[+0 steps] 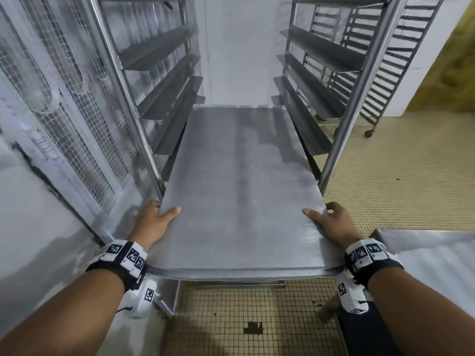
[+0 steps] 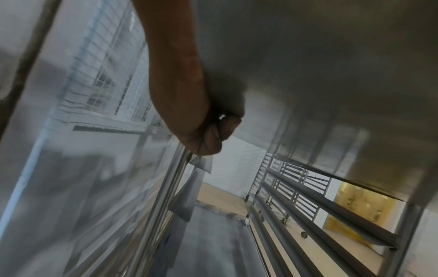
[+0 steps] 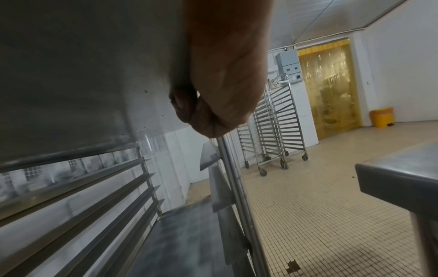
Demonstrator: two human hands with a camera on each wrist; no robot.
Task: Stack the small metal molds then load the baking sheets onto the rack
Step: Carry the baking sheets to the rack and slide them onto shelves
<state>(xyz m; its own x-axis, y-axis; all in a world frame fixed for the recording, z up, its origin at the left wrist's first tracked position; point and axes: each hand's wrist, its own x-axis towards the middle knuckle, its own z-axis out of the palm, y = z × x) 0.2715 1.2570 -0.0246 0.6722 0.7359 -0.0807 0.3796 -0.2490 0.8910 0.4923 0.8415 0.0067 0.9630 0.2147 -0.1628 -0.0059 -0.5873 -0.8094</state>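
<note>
A large grey baking sheet [image 1: 239,191] lies level, its far half between the side rails of the metal rack [image 1: 359,80] and its near half sticking out towards me. My left hand [image 1: 159,217] grips the sheet's left edge, thumb on top, fingers curled beneath [image 2: 213,135]. On the right edge my right hand [image 1: 329,222] holds the sheet the same way, fingers curled under it [image 3: 201,116]. From both wrist views the sheet's underside [image 2: 320,75] fills the top. Another sheet [image 3: 187,234] sits on a lower rail. No small molds are in view.
A mesh-panelled metal wall [image 1: 64,124] runs close along the left. More wheeled racks [image 3: 272,135] stand beyond on the tiled floor. A steel table [image 3: 400,172] is at my right. Far off hang a yellow strip curtain [image 3: 329,86] and a yellow bin [image 3: 381,117].
</note>
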